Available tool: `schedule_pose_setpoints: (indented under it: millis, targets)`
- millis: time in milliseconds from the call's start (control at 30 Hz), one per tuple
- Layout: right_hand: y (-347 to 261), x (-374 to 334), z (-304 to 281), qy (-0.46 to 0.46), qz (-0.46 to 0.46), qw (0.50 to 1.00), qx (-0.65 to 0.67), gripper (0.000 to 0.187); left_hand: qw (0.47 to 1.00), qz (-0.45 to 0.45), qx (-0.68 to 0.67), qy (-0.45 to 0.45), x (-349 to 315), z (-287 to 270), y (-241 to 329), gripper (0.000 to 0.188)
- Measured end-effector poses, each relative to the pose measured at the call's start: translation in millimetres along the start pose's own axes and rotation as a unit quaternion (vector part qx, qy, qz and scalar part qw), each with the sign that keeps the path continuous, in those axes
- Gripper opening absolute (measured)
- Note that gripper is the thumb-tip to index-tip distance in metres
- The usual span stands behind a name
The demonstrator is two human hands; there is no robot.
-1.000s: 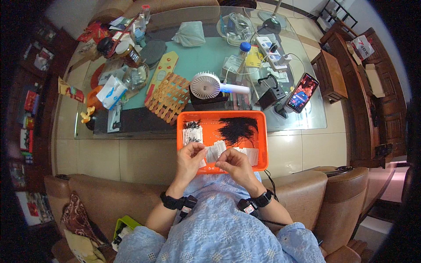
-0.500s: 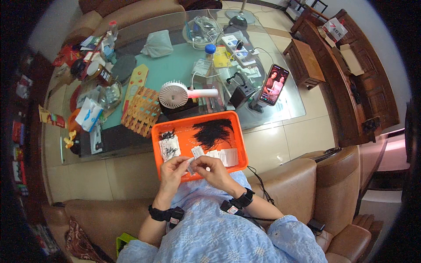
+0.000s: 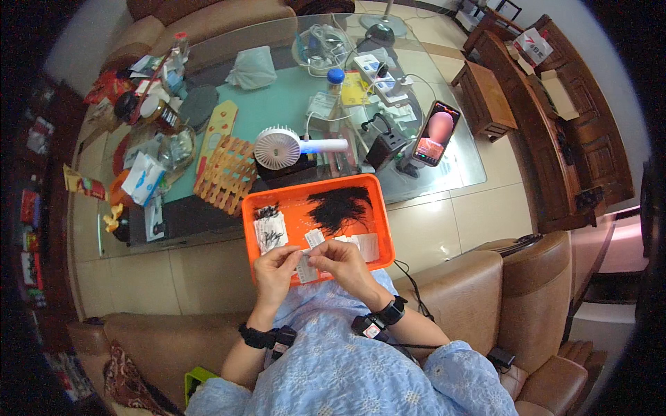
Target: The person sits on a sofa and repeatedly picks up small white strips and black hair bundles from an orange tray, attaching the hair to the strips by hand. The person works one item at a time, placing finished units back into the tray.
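Note:
Over the near edge of an orange plastic tray (image 3: 386, 239), my left hand (image 3: 276, 269) and my right hand (image 3: 343, 263) are closed in pinches, fingertips nearly meeting. Between them is a small white printed paper slip (image 3: 305, 271); a finer item at the fingertips is too small to make out. Another white slip (image 3: 314, 238) lies just beyond my fingers. Inside the tray, a loose heap of black strands (image 3: 338, 208) lies at the far right. White slips with small black bundles (image 3: 271, 232) lie on the left, and blank-looking white slips (image 3: 367, 246) lie near my right hand.
Beyond the tray stands a glass table (image 3: 291, 87) with a white handheld fan (image 3: 279, 148), a wooden lattice mat (image 3: 226, 175), a black box-shaped adapter (image 3: 383, 149) and a lit phone (image 3: 436, 133) on a stand. A brown sofa (image 3: 444, 288) surrounds me, and a cable runs beside the tray.
My fingertips have shifted slightly, and more of the slip shows below them. The fan's handle light went from red to blue. The phone picture changed. The whole view shifted a little.

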State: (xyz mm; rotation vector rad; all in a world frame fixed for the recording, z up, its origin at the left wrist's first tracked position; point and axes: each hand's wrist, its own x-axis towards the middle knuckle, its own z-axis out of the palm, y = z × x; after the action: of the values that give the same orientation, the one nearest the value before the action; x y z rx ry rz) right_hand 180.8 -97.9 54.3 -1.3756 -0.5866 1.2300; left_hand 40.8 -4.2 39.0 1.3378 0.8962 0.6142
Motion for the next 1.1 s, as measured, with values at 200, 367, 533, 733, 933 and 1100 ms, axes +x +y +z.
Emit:
schedule_pose_setpoints:
  millis: [200,367,533,733,933,1100]
  targets:
    - [4.1,2.1,-0.7,0.027,-0.021,0.999,0.03,0.007,0.999,0.028,0.028,-0.03,4.7,-1.0,-1.9,0.014]
    - [6.5,2.8,3.5,0.052,0.003,0.999,-0.008,0.008,0.998,-0.042,-0.015,-0.041,1.0,-1.5,4.1,0.014]
    - [7.4,3.5,5.9,0.047,0.001,0.998,-0.037,0.008,0.995,-0.078,-0.051,-0.038,-1.4,-1.8,7.4,0.015]
    - [12.0,4.7,8.1,0.051,0.0,0.994,-0.092,0.008,0.994,-0.07,-0.075,-0.036,0.5,-3.4,5.3,0.015]
    - [11.1,4.2,10.6,0.048,0.001,0.994,-0.098,0.006,0.991,-0.089,-0.095,-0.03,-0.8,-3.7,5.2,0.012]
    - [5.9,5.5,8.2,0.039,-0.095,0.961,-0.255,0.004,0.99,-0.075,-0.11,-0.044,1.0,-8.2,5.7,0.01]
